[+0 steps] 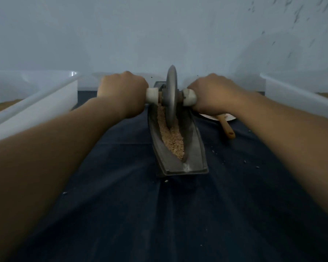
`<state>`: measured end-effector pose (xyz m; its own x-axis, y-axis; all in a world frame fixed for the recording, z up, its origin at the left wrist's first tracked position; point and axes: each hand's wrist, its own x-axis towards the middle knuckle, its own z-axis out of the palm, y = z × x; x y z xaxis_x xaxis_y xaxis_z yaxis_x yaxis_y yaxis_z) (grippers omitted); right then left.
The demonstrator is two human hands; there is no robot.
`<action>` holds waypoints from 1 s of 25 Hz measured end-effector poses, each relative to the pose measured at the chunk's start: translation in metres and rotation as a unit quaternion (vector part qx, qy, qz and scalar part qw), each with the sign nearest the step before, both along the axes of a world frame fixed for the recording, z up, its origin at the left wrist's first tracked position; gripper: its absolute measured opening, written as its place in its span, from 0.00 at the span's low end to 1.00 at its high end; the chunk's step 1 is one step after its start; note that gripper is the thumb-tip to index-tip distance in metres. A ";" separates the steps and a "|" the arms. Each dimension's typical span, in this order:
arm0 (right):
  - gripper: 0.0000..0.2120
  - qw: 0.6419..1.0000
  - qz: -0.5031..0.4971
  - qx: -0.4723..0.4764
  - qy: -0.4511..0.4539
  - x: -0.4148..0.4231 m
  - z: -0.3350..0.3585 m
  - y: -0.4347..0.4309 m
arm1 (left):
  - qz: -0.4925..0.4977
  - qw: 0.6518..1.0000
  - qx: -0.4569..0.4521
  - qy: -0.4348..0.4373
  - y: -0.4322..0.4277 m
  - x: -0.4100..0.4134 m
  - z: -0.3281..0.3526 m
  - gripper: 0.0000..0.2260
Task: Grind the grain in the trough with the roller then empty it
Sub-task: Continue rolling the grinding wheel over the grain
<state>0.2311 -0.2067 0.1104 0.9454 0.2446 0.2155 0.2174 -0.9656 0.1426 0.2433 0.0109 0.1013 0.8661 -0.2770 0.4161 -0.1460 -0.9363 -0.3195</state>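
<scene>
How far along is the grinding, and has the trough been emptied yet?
Done: grain sits in the trough. In hand: the left hand and right hand grip the roller handles, its disc standing in the grain. Left: the grain looks coarse, so probably more rolling, then emptying the trough, not yet done.

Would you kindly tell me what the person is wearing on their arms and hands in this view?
Nothing worn is in view. The left hand and right hand have no gloves. The left forearm and right forearm are uncovered to the picture's edge: no sleeve, watch, bracelet or strap. The fingers are mostly hidden, so rings cannot be ruled out.
</scene>
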 end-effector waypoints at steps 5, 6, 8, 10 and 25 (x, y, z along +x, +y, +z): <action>0.09 1.000 0.014 0.021 0.018 -0.014 -0.002 -0.003 | -0.010 1.000 0.011 0.020 -0.003 -0.012 0.008 0.09; 0.10 0.999 0.029 0.018 0.032 -0.028 -0.001 -0.005 | -0.018 0.999 0.014 0.028 0.002 -0.022 0.007 0.09; 0.11 0.998 0.040 -0.012 0.050 -0.049 0.006 -0.012 | -0.042 0.999 0.017 0.025 0.010 -0.039 0.006 0.08; 0.10 0.996 0.018 -0.044 0.081 -0.056 0.011 -0.011 | -0.078 0.996 0.042 -0.023 0.013 -0.043 0.006 0.07; 0.12 0.997 0.048 -0.054 0.039 -0.061 0.007 -0.012 | -0.098 0.988 -0.012 0.115 0.021 -0.043 0.007 0.09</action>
<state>0.1700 -0.2182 0.1175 0.9292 0.3529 0.1095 0.3230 -0.9197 0.2233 0.2004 0.0316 0.1083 0.8691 -0.4415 0.2229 -0.3918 -0.8897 -0.2345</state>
